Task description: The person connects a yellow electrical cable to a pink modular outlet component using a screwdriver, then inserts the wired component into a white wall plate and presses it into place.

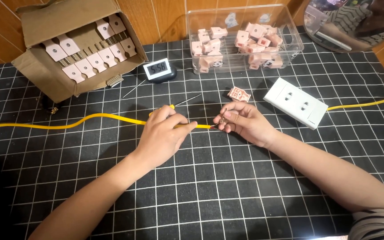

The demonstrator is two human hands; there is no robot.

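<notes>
While the yellow cable ran across the black gridded mat from the left edge, its stripped end sat between my two hands, mid-table. My left hand was clenched around the cable just behind the tip. My right hand pinched a small metal piece at the red wire end; too small to tell what it was. One loose pink connector lay just beyond my right fingers, a white socket block to its right with another yellow lead going off right. Behind: clear plastic tub of pink parts, small digital timer, cardboard box of pink plugs at far left. Nothing lay between my hands and the cable.
</notes>
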